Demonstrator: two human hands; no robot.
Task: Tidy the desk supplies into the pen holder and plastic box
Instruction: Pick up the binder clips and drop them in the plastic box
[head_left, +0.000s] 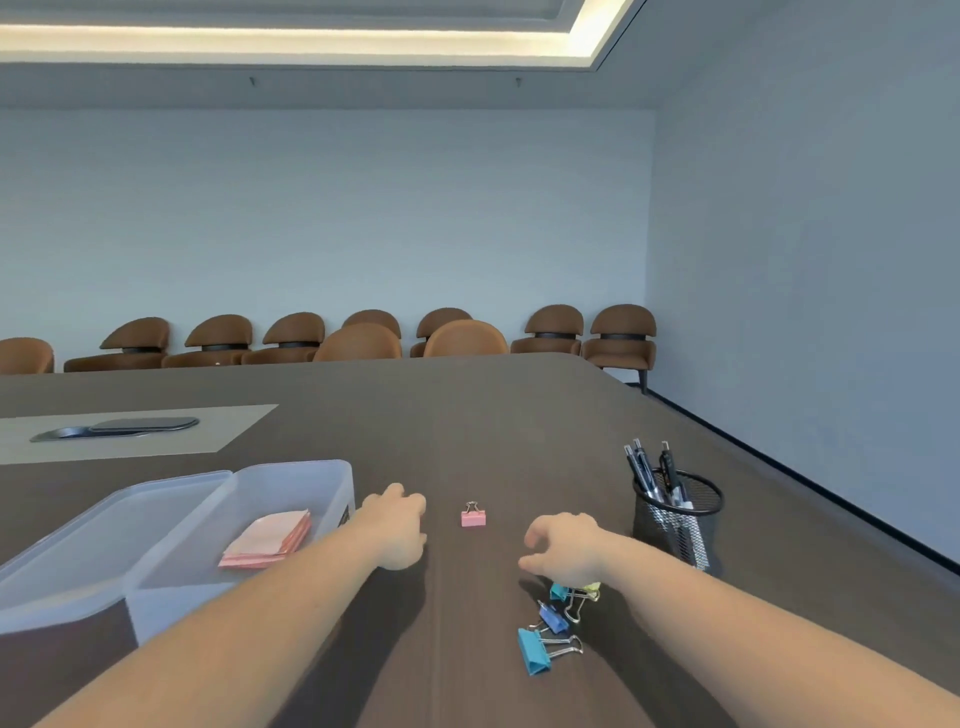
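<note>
A pink binder clip stands on the dark table between my two hands. My left hand rests on the table just left of it, fingers loosely curled, holding nothing. My right hand hovers to the clip's right with fingers spread and empty. Under and near that wrist lie a yellow clip, a small teal clip, a blue clip and a large teal clip. The clear plastic box at left holds pink sticky notes. The black mesh pen holder at right holds several pens.
The box's clear lid lies open to its left. A grey inset panel with a dark cable cover sits at the far left of the table. Brown chairs line the far wall. The table edge runs diagonally at right.
</note>
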